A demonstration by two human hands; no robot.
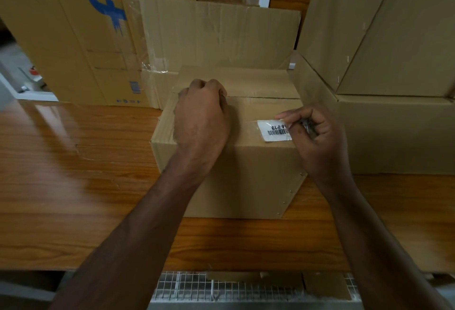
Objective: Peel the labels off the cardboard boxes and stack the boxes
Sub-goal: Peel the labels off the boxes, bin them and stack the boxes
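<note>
A closed cardboard box (248, 161) stands on the wooden table (73, 174) in front of me. A white barcode label (273, 130) under clear tape is stuck on the right part of its top. My right hand (317, 142) pinches the label's right edge with thumb and forefinger. My left hand (202, 117) rests on the box's top left with its fingers curled over toward the middle seam, holding the box down.
Flattened cardboard sheets (216, 33) lean upright behind the box, one with blue print (108, 11). Stacked large boxes (394, 63) fill the right side, close to the box. A wire mesh basket (246, 287) sits below the table's front edge.
</note>
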